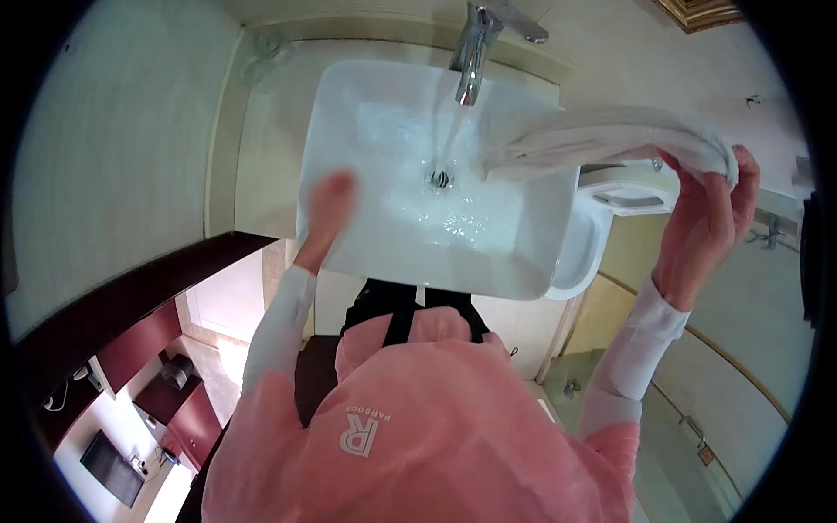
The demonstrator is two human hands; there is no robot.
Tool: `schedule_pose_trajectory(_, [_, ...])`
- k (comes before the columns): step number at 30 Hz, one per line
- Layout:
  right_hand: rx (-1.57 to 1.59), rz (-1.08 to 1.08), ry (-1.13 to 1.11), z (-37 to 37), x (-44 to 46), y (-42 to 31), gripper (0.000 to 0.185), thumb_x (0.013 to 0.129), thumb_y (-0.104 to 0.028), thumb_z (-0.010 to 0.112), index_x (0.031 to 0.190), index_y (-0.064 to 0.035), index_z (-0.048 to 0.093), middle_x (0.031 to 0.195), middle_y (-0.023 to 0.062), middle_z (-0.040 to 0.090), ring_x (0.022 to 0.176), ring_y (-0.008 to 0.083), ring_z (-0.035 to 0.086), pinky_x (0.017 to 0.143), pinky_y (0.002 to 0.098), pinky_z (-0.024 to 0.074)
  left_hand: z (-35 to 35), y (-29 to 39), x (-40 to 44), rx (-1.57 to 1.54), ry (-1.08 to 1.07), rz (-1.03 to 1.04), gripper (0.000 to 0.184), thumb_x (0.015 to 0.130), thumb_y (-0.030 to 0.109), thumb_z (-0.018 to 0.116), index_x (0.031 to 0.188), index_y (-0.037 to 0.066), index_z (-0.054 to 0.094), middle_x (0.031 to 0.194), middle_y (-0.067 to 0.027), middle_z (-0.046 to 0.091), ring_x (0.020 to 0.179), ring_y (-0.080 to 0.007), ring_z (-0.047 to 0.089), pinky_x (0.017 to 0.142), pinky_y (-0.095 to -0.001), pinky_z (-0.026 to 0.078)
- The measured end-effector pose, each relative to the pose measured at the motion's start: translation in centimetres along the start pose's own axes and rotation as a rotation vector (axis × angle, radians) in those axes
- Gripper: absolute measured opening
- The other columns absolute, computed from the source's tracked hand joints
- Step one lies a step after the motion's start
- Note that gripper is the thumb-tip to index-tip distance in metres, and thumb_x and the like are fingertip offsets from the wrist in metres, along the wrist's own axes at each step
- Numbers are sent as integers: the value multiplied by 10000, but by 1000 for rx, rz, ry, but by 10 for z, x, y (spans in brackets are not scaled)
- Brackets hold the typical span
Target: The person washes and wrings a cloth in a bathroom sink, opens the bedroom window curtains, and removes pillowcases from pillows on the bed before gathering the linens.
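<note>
At the lower left of the frame, a dark screen (113,468) stands near dark red cabinets (139,344). Towards the upper left, a pale surface (264,157) carries a clear glass object (266,54) near its back corner. Left of centre, the left hand (331,205) is at the left side of a white basin (375,261); it is blurred, so whether its fingers are open or closed cannot be told. Below the basin, a pink garment (479,418) with white lettering fills the lower middle. At the upper centre, a chrome faucet (471,57) runs water down towards the round drain (439,179), and ripples catch the light. A whitish cloth (602,139) stretches from over the basin's right half, beyond its rim, to the right hand (708,213), whose fingers grip its far end. Beneath the cloth, right of the basin, is a white toilet (593,248). A gilded frame (697,12) shows at the upper right.
</note>
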State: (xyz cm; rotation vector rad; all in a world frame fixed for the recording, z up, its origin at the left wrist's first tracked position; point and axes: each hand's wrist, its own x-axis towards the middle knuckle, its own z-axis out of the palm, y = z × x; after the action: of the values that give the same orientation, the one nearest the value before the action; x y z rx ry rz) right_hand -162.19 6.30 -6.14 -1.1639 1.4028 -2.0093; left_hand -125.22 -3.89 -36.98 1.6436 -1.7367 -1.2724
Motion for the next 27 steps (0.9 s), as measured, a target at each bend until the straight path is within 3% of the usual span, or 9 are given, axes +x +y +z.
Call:
schedule_pose_trajectory(2, [-16,11,17,0,-3,-5,252,831,38,493,1070,-39,473,961,121,585,871,219,607,748,416,542,-13,4,-22,-33,1,-110,287,828,176,611,1068,19,605,824,-28,614,614,-88,554,498,-223,413])
schedule_pose_trajectory(11, [-1,-48,-22,-4,10,-6,267,828,15,499,1088,-29,462,999,135,580,896,238,616,794,452,545,-8,14,-20,-123,17,-81,304,839,198,619,1104,52,593,864,-2,617,656,-82,555,519,-210,383])
schedule_pose_trajectory(16, [154,-61,-88,-1,-5,2,295,814,-17,546,1094,-24,454,1043,157,561,954,257,587,842,430,507,33,98,-23,-342,-364,-186,351,875,303,581,1118,49,590,922,-15,628,701,-87,568,582,-205,412])
schedule_pose_trajectory(18, [281,-62,-100,6,-19,9,321,800,-31,573,1095,-22,447,1065,160,547,989,260,565,874,410,479,59,133,-23,-568,-709,-303,486,891,443,524,1185,56,543,1059,-61,615,826,-133,601,670,-244,453])
schedule_pose_trajectory(20, [317,-6,-104,24,-39,5,318,764,-9,573,1048,-24,431,1071,139,526,1013,247,539,892,371,450,92,149,-22,-1151,-1033,-551,619,873,546,487,1268,70,465,1227,-118,541,1009,-239,581,828,-341,467])
schedule_pose_trajectory(22, [342,15,-178,21,-52,20,301,740,12,534,1020,-37,433,1073,130,526,1002,249,540,881,365,451,108,168,-11,-1467,-958,-522,625,874,530,495,1298,76,424,1298,-137,480,1099,-304,525,920,-402,424])
schedule_pose_trajectory(24, [292,165,-80,15,-69,47,343,759,8,465,1096,-52,447,1035,92,524,937,196,539,834,340,479,104,173,2,-1627,-876,-489,605,881,486,511,1310,73,396,1318,-147,454,1137,-340,499,967,-454,402])
schedule_pose_trajectory(26, [182,527,31,27,-75,53,377,820,-36,419,1192,-87,455,1010,56,520,902,144,527,778,313,509,87,161,13,-1634,-803,-457,558,896,413,534,1301,61,381,1287,-150,464,1124,-348,503,970,-496,402])
schedule_pose_trajectory(27, [125,612,57,23,-80,71,388,841,-54,394,1221,-105,454,1011,46,523,901,130,528,748,314,520,74,158,16,-1647,-835,-442,522,890,340,570,1294,65,388,1302,-127,451,1184,-301,455,999,-485,375])
